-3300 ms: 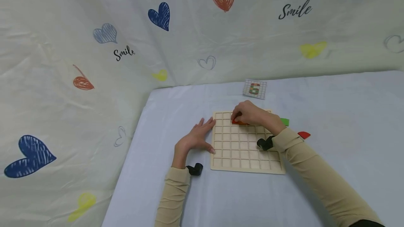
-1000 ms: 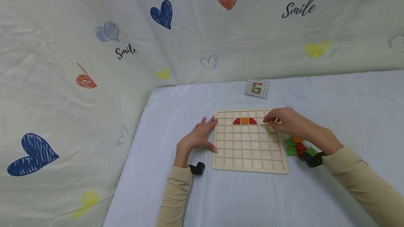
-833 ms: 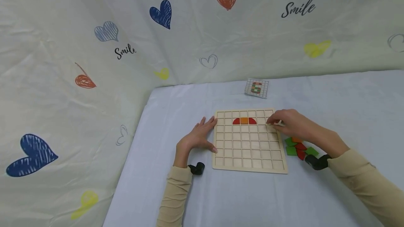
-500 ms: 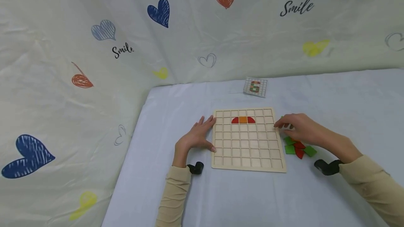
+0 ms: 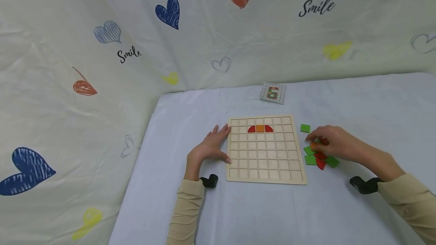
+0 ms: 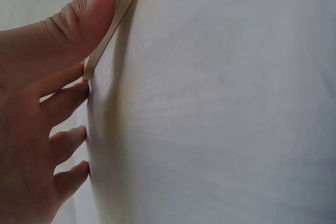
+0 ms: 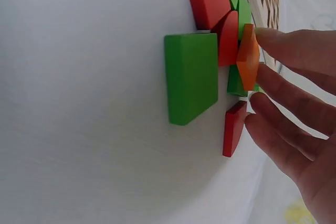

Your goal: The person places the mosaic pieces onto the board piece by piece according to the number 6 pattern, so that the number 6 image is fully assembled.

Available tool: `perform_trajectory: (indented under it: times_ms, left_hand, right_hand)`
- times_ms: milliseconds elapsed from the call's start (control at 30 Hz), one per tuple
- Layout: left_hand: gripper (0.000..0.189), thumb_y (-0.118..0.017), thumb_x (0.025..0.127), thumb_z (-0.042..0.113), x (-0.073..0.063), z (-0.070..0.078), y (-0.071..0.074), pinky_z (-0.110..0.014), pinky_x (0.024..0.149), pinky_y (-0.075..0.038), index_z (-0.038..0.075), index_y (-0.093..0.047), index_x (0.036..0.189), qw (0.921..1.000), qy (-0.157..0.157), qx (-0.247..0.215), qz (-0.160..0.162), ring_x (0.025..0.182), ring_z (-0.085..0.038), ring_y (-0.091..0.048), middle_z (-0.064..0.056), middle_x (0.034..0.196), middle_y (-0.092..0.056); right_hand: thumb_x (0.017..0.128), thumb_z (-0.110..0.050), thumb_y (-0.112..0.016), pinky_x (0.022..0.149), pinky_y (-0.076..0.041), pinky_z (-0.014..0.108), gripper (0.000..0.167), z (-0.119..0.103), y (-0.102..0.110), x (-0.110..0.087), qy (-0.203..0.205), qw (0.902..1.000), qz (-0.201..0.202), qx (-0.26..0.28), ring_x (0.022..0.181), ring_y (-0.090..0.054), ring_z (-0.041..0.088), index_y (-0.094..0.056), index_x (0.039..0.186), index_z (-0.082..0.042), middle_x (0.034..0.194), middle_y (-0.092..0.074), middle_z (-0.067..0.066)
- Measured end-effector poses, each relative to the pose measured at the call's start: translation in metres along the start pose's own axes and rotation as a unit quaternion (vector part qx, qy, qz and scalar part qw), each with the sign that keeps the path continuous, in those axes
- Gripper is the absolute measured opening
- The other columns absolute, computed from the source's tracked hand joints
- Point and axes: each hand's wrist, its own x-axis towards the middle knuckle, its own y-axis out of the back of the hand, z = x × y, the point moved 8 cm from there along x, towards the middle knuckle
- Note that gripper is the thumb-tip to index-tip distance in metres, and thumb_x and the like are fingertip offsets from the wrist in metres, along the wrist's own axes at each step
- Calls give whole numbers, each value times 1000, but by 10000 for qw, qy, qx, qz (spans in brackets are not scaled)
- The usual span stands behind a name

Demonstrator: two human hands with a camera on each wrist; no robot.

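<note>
A wooden grid board (image 5: pixel 265 152) lies on the white cloth. In its second row from the back sit a red quarter-round tile (image 5: pixel 251 129), an orange square tile (image 5: pixel 260 128) and another red quarter-round tile (image 5: pixel 268 128). My left hand (image 5: pixel 209 146) rests with spread fingers and thumb against the board's left edge; the left wrist view shows the thumb (image 6: pixel 100 9) touching that edge. My right hand (image 5: pixel 334 143) is over a loose pile right of the board, fingers slightly bent. Its thumb and index fingertip are at an orange tile (image 7: pixel 249 59); no firm grip on it shows.
Around the right hand lie green tiles (image 5: pixel 310 160) and red tiles (image 5: pixel 320 163), some overlapping. A single green tile (image 5: pixel 305 128) lies apart behind them. A pattern card (image 5: pixel 273 93) with a gridded 6 stands near the back. A printed cloth (image 5: pixel 190 41) rises behind the table.
My right hand has moved off the board, to the right and toward me, onto the loose tiles. Three tiles on the board, partly hidden earlier, are now uncovered. The left hand has stayed at the edge.
</note>
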Motion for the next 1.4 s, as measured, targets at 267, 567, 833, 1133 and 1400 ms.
perform_trajectory:
  times_ms: [267, 567, 833, 1133, 1400]
  left_hand:
    - [119, -94, 74, 29, 1, -2, -1, -47, 131, -3, 17, -19, 166, 10000, 40, -12, 3, 161, -27, 4, 2, 174, -9]
    - [120, -94, 74, 29, 1, -2, 0, -47, 131, -3, 17, -19, 166, 10000, 31, -7, 27, 162, -27, 5, 3, 174, -8]
    - [120, -94, 74, 29, 1, -2, 0, -47, 131, -3, 16, -19, 166, 10000, 9, -25, 18, 161, -28, 5, 2, 174, -9]
    - [119, -94, 75, 29, 1, -1, -1, -47, 131, -3, 16, -18, 166, 10000, -19, -5, -11, 161, -28, 5, 2, 174, -9]
    - [119, -94, 75, 29, 0, -1, 0, -47, 131, -2, 16, -18, 166, 10000, -6, -57, -29, 161, -28, 5, 2, 174, -8]
  right_hand:
    - [82, -5, -81, 73, -53, 28, 21, -5, -7, 0, 144, 9997, -129, -174, 90, -57, 16, -79, 103, -10, 100, -71, -3]
    - [79, -7, -86, 76, -54, 35, 18, -8, -13, 4, 137, 9988, -225, -409, 91, -55, 21, -78, 94, -12, 98, -66, -1]
    - [80, -4, -84, 81, -60, 43, 23, -10, -17, 11, 6, 9996, -271, -12, 89, -64, 21, -71, 99, -5, 97, -71, 1]
    - [83, -1, -81, 71, -58, 27, 21, -21, -13, 12, 491, 9985, 210, -92, 82, -61, 11, -78, 101, -11, 101, -76, 0]
    - [81, 2, -82, 72, -62, 27, 22, -27, 0, 9, 632, 9962, 600, 53, 82, -67, 14, -79, 100, -8, 96, -76, -1]
